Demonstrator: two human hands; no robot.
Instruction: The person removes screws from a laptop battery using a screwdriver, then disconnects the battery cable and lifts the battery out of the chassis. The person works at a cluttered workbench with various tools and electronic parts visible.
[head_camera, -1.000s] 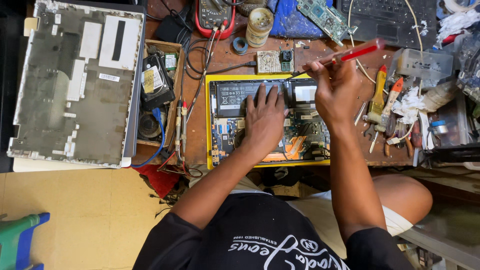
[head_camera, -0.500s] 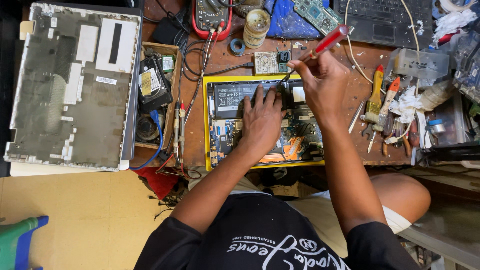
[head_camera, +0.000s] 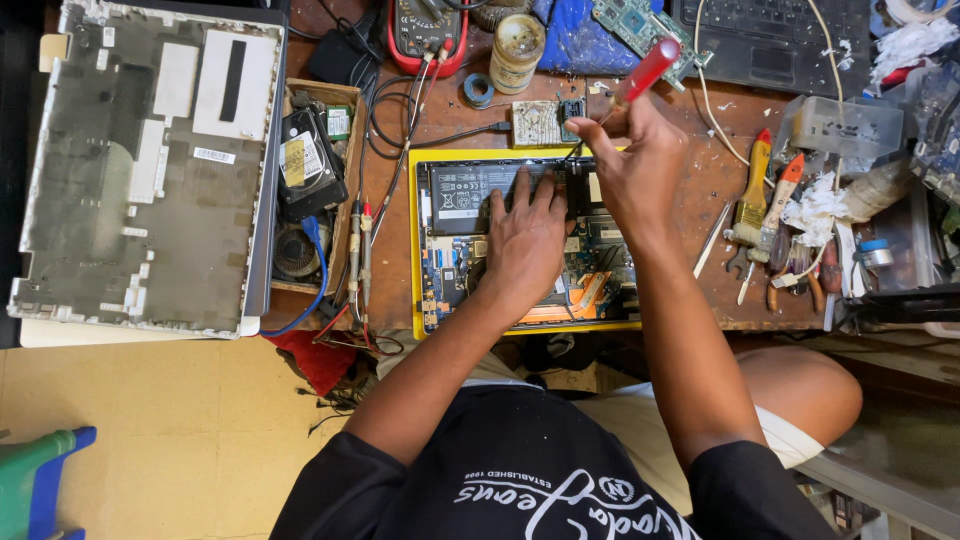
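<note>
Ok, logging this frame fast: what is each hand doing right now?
Left hand: open, flat on the opened laptop.
Right hand: closed on a red-handled screwdriver.

seen from above, a left hand (head_camera: 527, 240) presses flat on an opened laptop (head_camera: 450, 250) on a cluttered bench (head_camera: 690, 200), while the right hand (head_camera: 630, 160) grips a red-handled screwdriver (head_camera: 645, 72).
</note>
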